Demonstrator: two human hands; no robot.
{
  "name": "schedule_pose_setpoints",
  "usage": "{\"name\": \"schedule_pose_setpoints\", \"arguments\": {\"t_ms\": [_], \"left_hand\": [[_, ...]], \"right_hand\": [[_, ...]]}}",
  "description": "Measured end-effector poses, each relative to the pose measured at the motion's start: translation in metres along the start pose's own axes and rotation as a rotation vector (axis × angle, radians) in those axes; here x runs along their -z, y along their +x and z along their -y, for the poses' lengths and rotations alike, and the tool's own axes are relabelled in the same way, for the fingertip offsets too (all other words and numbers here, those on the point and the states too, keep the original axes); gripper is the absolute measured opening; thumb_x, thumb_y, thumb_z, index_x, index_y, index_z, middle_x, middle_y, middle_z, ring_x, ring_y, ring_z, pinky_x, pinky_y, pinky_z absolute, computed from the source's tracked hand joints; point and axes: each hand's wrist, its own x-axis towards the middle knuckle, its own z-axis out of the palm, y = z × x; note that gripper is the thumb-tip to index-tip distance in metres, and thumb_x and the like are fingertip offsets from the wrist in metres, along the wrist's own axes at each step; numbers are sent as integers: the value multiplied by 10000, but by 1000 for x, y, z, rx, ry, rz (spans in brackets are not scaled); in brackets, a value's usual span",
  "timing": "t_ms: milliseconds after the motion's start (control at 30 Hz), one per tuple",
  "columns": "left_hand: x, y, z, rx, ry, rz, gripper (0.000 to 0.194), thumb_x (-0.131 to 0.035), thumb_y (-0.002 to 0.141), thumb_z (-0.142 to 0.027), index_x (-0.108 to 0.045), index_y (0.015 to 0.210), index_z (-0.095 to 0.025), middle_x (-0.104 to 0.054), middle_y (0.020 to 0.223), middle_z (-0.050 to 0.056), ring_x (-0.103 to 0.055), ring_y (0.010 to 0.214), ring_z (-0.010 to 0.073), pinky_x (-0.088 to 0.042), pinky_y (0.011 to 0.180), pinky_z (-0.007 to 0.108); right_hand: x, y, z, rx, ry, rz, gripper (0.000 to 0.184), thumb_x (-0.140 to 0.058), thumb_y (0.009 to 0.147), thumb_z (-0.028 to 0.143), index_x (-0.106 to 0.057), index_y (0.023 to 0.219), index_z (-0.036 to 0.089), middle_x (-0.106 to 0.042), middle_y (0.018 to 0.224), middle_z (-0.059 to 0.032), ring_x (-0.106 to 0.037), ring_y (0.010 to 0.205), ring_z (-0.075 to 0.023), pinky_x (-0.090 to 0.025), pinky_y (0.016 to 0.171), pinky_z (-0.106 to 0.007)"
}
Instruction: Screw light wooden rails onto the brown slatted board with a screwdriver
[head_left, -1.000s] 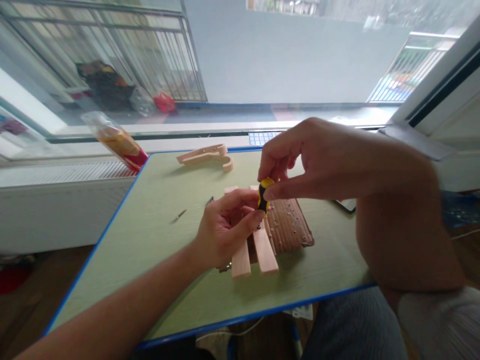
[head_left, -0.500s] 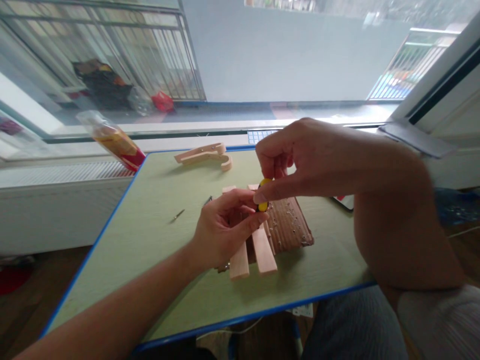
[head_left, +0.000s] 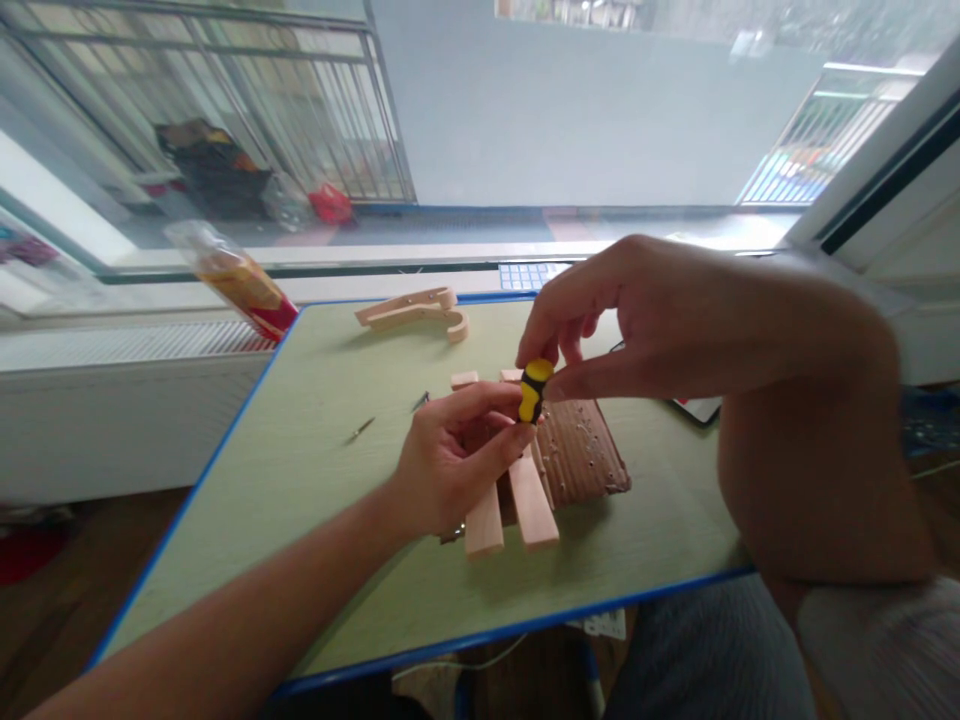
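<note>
A short screwdriver (head_left: 535, 388) with a yellow and black handle stands nearly upright over two light wooden slats (head_left: 534, 500). My right hand (head_left: 600, 325) comes down from above, thumb and fingertips at either side of the handle's top. Lower down, the thumb and index finger of my left hand (head_left: 457, 455) close around the screwdriver's bottom end. Its tip is hidden behind those fingers. Beneath the slats lies a piece of brown corrugated cardboard (head_left: 581, 450) dotted with small holes.
On the green table (head_left: 300, 540) with blue edging lie curved wooden pieces (head_left: 416, 312) at the back. A small metal bit or screw (head_left: 361, 428) and a dark one (head_left: 421, 400) lie left of my hand. A bottle (head_left: 244, 285) leans beyond the left edge.
The fingers of my right hand have loosened and shifted right and up, so more of the yellow and black handle shows. My left hand stays at its lower end.
</note>
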Motion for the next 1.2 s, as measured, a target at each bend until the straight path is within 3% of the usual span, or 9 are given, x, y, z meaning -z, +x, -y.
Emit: {"name": "schedule_pose_setpoints", "arguments": {"t_ms": [100,200,433,633,833,933,1000,1100,1200], "left_hand": [[0,-1,-2,5,-2,10,217,-839,883,-232,-791,1089,-185,-785,844,52,-739,726,148,-594,636,220],[1,-1,-3,5,-3,21,209,-831,891,-245,-783,1087,-190,-759,796,40,-732,726,154,-587,624,227],[4,-1,3,-46,-30,52,204,-831,887,-184,-775,1081,-213,-730,768,10,-676,673,111,-544,582,181],[3,2,8,-59,-58,42,322,-874,831,-129,-785,1127,-220,-786,910,28,-715,725,98,-592,649,162],[1,3,9,-85,-1,-4,324,-891,797,-91,-801,1084,-210,-781,827,5,-693,659,77,-558,575,122],[1,3,9,-60,6,1,276,-867,830,-93,-802,1070,-212,-776,768,-9,-681,620,67,-546,554,112],[2,3,8,-52,-13,14,291,-865,825,-75,-804,1072,-215,-786,799,-8,-692,641,65,-558,580,114],[2,4,6,-64,-36,29,319,-878,789,-42,-811,1049,-213,-794,876,-2,-710,699,67,-573,634,117],[1,4,4,-60,-34,31,318,-884,780,-46,-813,1049,-202,-790,905,7,-716,723,70,-570,646,116]], "right_hand": [[-1,1,-1,15,-37,-20,111,-744,868,307,-799,931,235,-775,891,-4,-634,770,-140,-463,651,-291],[-2,4,-3,32,-39,-29,202,-772,859,404,-764,852,202,-734,813,4,-588,709,-125,-407,609,-296],[-5,8,-2,-17,-54,0,232,-725,888,428,-666,760,243,-658,723,37,-513,654,-124,-349,581,-319],[-11,11,0,-47,-88,-20,458,-678,910,503,-459,623,221,-384,576,66,-333,563,-100,-230,516,-330],[-15,14,0,-78,-115,-25,526,-660,932,483,-408,569,197,-248,583,68,-237,582,-82,-181,543,-330],[-14,14,-3,-82,-139,-24,525,-645,943,532,-480,577,194,-296,559,67,-265,572,-82,-200,550,-320],[-11,12,-5,-78,-146,-37,470,-655,938,556,-590,643,196,-427,572,59,-355,573,-89,-246,557,-306],[-4,5,-5,-16,-54,-38,320,-729,904,531,-758,931,213,-710,816,11,-590,719,-136,-398,623,-290],[1,-1,-1,35,39,47,242,-742,913,323,-782,1132,229,-787,1070,-5,-683,881,-147,-513,728,-276]]}}
